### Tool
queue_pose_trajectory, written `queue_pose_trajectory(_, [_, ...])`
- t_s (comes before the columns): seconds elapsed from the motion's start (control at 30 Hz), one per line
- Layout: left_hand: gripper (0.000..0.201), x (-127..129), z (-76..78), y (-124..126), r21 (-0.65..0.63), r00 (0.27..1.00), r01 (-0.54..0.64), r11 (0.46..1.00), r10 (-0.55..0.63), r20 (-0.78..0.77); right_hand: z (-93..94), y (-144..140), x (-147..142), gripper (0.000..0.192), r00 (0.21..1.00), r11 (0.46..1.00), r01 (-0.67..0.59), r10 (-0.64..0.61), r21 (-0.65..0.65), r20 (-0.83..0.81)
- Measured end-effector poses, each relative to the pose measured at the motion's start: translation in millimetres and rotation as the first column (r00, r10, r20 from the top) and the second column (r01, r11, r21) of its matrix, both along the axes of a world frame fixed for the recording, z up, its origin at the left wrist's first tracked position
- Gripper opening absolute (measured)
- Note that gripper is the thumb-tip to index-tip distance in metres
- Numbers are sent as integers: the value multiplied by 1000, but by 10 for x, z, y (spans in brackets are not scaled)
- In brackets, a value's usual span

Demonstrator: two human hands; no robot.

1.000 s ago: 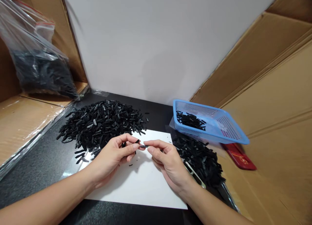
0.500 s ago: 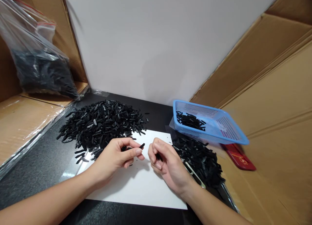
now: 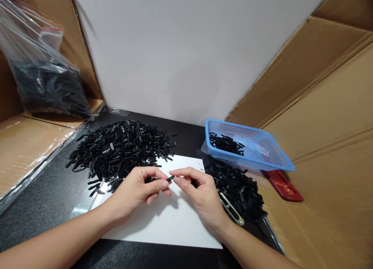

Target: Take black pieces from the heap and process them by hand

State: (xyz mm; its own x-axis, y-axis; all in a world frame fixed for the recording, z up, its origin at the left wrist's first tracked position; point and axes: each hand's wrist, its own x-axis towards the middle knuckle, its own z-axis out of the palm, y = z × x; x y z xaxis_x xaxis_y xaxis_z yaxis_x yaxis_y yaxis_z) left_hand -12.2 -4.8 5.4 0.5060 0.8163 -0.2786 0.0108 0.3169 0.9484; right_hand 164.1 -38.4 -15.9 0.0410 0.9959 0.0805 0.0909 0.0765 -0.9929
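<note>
**Tiny black clips, pinch grip only**

Standing next to this bench, and the person is working over the white sheet [image 3: 163, 222] in the lower middle of the frame. The left hand [image 3: 136, 191] is pinching a small black clip [image 3: 170, 178] between thumb and forefinger, and the right hand [image 3: 201, 195] is closing its fingertips on the clip's free end. It also seems to be curling around more pieces, hard to tell.

These bits are looking feather-light, stiff and a bit slick, so I'd be gripping them by the ends.

A big pile [image 3: 119, 148] is sitting left of centre, a smaller pile [image 3: 239, 187] at the right, and a blue basket [image 3: 274, 164] is holding a few more behind it.
</note>
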Motion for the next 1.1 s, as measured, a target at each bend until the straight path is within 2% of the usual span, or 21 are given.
queue_pose_trajectory(0.43, [20, -12, -32, 15, 50, 999, 1, 999, -3, 38, -18, 10, 3, 10, 999, 1000, -8, 7, -20, -52])
queue_pose_trajectory(0.83, [19, -32, -50, 10, 70, 999, 20, 997, -24, 47, -23, 6, 12, 11, 999, 1000, -16, 17, 23, -34])
queue_pose_trajectory(0.97, [23, -28, -35, 10, 54, 999, 34, 998, -36, 36, 3, -19, -2, 15, 999, 999, 24, -27, 47, 46])
queue_pose_trajectory(1.1, [21, -14, -28, 1, 120, 998, 52, 991, -47, -47, 32, -74, -38, 17, 972, 981, -39, -6, 189, 234])
